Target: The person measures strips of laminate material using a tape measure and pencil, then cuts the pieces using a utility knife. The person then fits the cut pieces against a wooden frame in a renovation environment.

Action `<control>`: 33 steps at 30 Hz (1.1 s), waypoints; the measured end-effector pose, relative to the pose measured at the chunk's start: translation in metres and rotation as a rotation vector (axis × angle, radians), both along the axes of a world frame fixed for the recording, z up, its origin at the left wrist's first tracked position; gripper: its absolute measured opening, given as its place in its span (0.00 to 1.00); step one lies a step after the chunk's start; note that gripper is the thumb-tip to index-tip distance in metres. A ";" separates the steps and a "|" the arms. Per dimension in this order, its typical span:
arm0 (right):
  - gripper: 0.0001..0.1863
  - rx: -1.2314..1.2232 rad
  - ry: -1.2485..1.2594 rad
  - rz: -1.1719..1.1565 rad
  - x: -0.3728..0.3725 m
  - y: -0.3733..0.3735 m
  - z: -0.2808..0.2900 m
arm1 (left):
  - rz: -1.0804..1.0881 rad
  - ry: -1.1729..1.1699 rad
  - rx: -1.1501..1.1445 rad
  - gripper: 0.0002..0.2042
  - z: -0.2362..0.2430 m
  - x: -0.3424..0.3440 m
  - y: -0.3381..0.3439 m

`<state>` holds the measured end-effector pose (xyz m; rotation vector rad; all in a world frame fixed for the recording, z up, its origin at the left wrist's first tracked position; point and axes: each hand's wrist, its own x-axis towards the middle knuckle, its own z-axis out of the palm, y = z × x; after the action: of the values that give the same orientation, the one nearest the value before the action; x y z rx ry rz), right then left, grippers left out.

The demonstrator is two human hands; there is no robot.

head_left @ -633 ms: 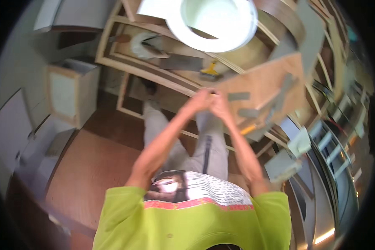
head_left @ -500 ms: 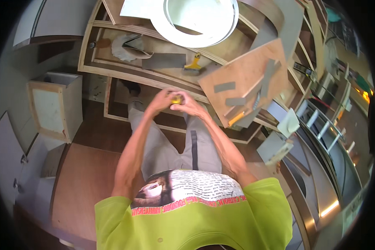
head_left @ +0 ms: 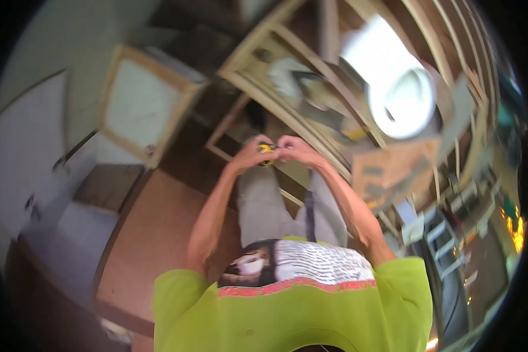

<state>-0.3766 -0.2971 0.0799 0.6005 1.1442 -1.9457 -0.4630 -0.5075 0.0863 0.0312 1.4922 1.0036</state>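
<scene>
In front of my lap, my left hand [head_left: 250, 155] is closed around a small yellow and black tape measure [head_left: 267, 154]. Close against its right side is my right hand [head_left: 298, 151], its fingers bent and pinched at the tape measure's edge. Whether a blade is pulled out between the hands is too blurred to tell. Just beyond both hands runs the near rail of a pale wooden frame [head_left: 311, 130]. Inside that frame lie a grey strip [head_left: 324, 116] and a yellow-handled scraper [head_left: 354, 135], both smeared by motion.
A white round-ringed fixture [head_left: 400, 111] rests on the frame at the far right. Nearer is a plywood board [head_left: 393, 167] with grey strips. To my left stand a wood-edged box [head_left: 142, 102] and a brown panel [head_left: 158, 226]. A small ladder [head_left: 444, 242] is at right.
The view has swung left, so the frame and board appear farther right and tilted. My hands have shifted: the left now holds the tape measure, with the right at its edge.
</scene>
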 end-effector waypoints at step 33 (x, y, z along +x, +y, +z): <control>0.19 0.397 0.157 -0.169 -0.242 -0.142 -0.057 | -0.187 0.754 -0.907 0.19 -0.042 -0.422 -0.305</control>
<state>-0.6182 -0.4386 0.0233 0.7835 1.6466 -1.9439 -0.8855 -0.8130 0.0442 -0.1107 2.4692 0.0637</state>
